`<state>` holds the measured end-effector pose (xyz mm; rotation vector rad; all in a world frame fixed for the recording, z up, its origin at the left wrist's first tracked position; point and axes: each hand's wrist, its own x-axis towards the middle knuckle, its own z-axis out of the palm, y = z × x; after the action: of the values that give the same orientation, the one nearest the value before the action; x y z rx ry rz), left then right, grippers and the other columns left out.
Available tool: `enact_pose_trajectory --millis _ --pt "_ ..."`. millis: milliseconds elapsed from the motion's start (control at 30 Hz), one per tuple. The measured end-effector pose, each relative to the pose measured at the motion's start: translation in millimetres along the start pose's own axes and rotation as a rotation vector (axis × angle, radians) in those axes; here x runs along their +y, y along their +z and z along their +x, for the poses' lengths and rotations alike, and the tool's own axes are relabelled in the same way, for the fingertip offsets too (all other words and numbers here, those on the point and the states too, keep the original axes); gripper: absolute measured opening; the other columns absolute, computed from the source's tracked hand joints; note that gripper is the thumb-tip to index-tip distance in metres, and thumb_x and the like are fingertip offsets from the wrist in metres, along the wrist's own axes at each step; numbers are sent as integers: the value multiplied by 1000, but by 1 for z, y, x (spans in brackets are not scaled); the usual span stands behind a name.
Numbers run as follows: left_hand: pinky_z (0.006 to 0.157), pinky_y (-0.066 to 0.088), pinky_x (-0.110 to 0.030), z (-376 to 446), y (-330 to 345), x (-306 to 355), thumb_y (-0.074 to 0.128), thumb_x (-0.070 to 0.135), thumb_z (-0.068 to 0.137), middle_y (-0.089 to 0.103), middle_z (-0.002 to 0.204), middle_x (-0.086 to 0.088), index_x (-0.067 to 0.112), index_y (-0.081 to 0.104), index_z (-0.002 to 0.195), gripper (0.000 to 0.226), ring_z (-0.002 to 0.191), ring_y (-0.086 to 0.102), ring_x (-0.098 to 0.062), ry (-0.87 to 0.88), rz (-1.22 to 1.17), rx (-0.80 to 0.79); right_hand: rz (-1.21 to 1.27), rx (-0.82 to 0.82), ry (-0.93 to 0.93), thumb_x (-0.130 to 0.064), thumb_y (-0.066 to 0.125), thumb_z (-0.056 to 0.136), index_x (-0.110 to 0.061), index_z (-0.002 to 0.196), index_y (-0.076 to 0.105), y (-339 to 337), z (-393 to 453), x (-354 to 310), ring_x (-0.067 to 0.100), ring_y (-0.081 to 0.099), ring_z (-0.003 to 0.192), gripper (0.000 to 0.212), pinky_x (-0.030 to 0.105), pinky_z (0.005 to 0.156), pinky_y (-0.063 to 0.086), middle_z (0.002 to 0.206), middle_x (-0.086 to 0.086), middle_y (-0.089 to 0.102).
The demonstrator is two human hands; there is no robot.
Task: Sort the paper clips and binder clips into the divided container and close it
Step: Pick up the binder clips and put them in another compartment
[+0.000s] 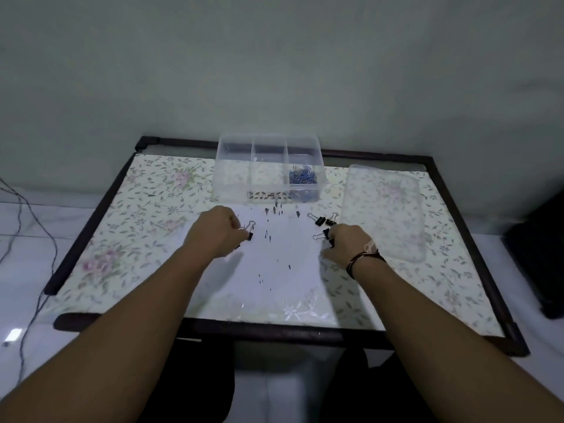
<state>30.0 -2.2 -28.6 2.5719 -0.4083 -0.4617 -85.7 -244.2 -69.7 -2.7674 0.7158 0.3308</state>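
Note:
A clear divided container point(233, 184) stands open at the back of the table, with blue paper clips point(302, 177) heaped in its right compartment; the other two compartments look bare. Its clear lid point(383, 210) lies flat to the right. My left hand point(215, 235) has its fingers curled round a black binder clip point(249, 233) on the white middle of the table. My right hand point(346, 244) pinches another black binder clip point(323, 234). Two more binder clips point(324, 221) lie just beyond my right hand. Several small dark bits point(276, 210) are scattered between the hands and the container.
The table point(100, 251) has a floral cover and a dark raised rim. Cables point(30, 227) hang beside it on the left, over a white floor. A dark object point(537, 257) stands off the table at the right. A wall rises right behind the container.

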Motion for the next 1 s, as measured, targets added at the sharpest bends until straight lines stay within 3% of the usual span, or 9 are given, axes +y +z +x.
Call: enact_pose_trajectory --millis 67,200,333,467,700,767,833,900,1000 --pt "57 46 -25 -12 -5 -10 73 24 83 70 81 -2 11 70 88 14 71 66 -19 -25 7 7 -65 -20 -23 -19 66 83 -15 92 54 13 -4 -3 33 64 96 16 31 67 46 95 11 62" --pt "67 51 -30 -14 -5 -20 72 20 82 74 92 -11 7 72 92 17 83 70 -28 -57 40 0 -29 19 -11 -5 52 89 -9 109 53 19 -11 -9 29 52 81 21 32 66 42 98 14 57" --pt "68 49 -31 1 0 -26 71 11 78 72 100 -13 7 72 98 20 80 63 -26 -50 131 -38 -24 -2 -5 -6 52 88 -9 115 51 22 -13 -11 29 53 82 27 31 67 43 96 12 55" --pt "73 52 -34 19 11 -28 65 7 82 65 105 -5 18 64 101 22 91 61 -25 77 241 -96 -207 -73 -218 -1 54 83 -11 112 57 19 -10 -6 35 59 94 32 40 78 54 116 13 49" --pt "68 46 -33 39 29 -33 61 5 86 59 105 -2 19 66 102 23 94 59 -24 203 448 -163 -340 -165 -280 -7 55 82 -16 95 50 8 -3 -7 27 54 85 17 27 58 36 99 4 53" --pt "72 50 -35 42 31 -35 62 6 86 61 106 -3 17 66 100 18 95 60 -25 204 468 -170 -255 -203 -237 -9 56 83 -11 100 55 7 -1 -6 27 55 82 18 27 53 35 97 6 59" --pt "71 51 -35 44 31 -34 62 9 84 61 102 -3 16 64 96 14 92 61 -25 208 483 -166 -128 -232 -215 -10 56 84 -6 103 66 6 0 -5 30 63 88 23 28 61 43 100 13 67" --pt "68 53 -34 46 31 -31 61 10 78 63 93 -2 16 62 91 15 84 64 -24 190 490 -176 12 -213 -198 -14 57 86 -10 96 73 -5 1 -3 26 65 88 19 29 69 47 95 7 70" --pt "57 52 -32 48 33 -28 58 12 76 63 80 -4 14 57 85 9 71 63 -23 171 501 -167 498 -141 -40 -12 58 87 -11 84 69 -28 0 2 28 69 72 12 33 66 55 80 9 71"
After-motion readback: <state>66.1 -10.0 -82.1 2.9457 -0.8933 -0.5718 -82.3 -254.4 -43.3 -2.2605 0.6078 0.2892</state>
